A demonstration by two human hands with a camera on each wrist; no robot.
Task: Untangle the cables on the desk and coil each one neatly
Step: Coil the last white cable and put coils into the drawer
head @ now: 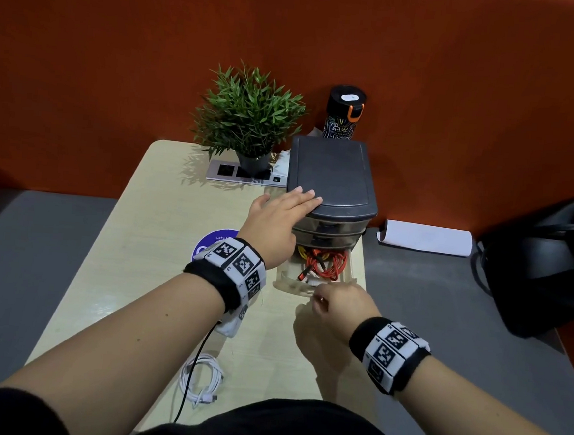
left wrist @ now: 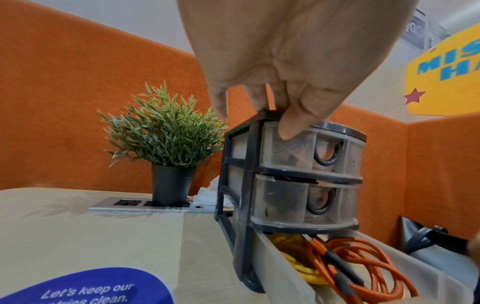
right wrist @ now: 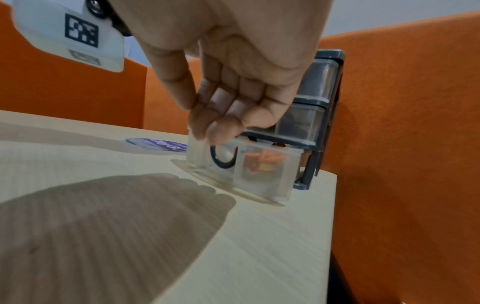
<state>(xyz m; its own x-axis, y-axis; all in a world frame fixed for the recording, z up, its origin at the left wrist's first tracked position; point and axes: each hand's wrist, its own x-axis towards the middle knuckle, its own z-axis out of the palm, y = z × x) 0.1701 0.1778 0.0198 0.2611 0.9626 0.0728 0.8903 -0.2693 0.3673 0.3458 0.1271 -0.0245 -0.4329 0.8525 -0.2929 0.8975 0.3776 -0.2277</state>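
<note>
A dark grey three-drawer unit (head: 330,172) stands at the desk's back right. Its clear bottom drawer (head: 294,285) is pulled out and holds a tangled orange cable (head: 326,265) and a yellow cable (left wrist: 298,261) beneath it. My left hand (head: 279,213) lies flat on the unit's lid with straight fingers, the thumb down over the top drawer (left wrist: 298,148). My right hand (head: 333,310) pinches the bottom drawer's front wall (right wrist: 259,174) by its dark ring handle (right wrist: 223,162). A coiled white cable (head: 201,378) lies near the desk's front edge.
A potted plant (head: 248,118) stands on a socket strip (head: 244,176) at the back, with a black tumbler (head: 344,113) behind the unit. A purple sticker (head: 213,244) is on the desk. White paper (head: 426,238) and a black bag (head: 542,268) lie to the right.
</note>
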